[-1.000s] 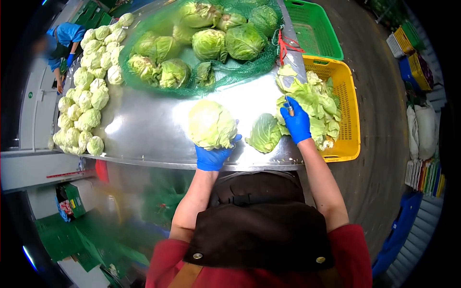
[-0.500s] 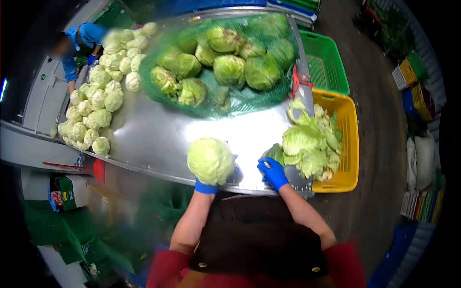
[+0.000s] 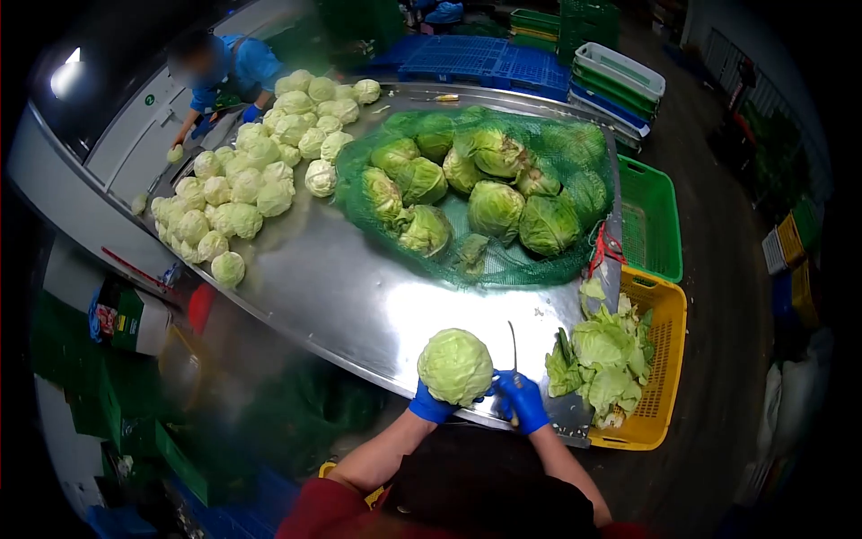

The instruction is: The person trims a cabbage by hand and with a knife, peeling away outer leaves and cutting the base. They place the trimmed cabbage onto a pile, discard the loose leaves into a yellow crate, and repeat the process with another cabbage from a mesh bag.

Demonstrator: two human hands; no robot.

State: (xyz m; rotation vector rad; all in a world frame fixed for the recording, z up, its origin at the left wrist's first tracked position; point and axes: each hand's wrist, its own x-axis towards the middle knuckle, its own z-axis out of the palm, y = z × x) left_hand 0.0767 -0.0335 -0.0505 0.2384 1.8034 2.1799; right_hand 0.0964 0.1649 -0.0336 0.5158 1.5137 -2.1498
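Note:
A pale green cabbage (image 3: 455, 366) rests in my left hand (image 3: 432, 403), gloved in blue, whose fingers are mostly under it. Beside the cabbage, at the table's front edge, my right hand (image 3: 521, 400), also gloved in blue, is closed around a thin knife (image 3: 514, 346) with its blade pointing up and away from me. Loose leaves (image 3: 611, 359) lie to the right, partly over a yellow crate (image 3: 669, 359). Several cabbages with outer leaves sit in a green net bag (image 3: 467, 220) on the metal table (image 3: 350, 314).
Many trimmed cabbages (image 3: 242, 184) are heaped at the left of the table. Behind them a person in blue (image 3: 242, 67) holds a small cabbage. A green crate (image 3: 651, 216) stands on the right; stacked trays (image 3: 620, 76) and blue pallets (image 3: 485, 61) are at the back.
The view has shifted, showing more of the room's back. My right hand has come close to the cabbage, and the knife blade now shows. The person in blue now has a small cabbage in hand.

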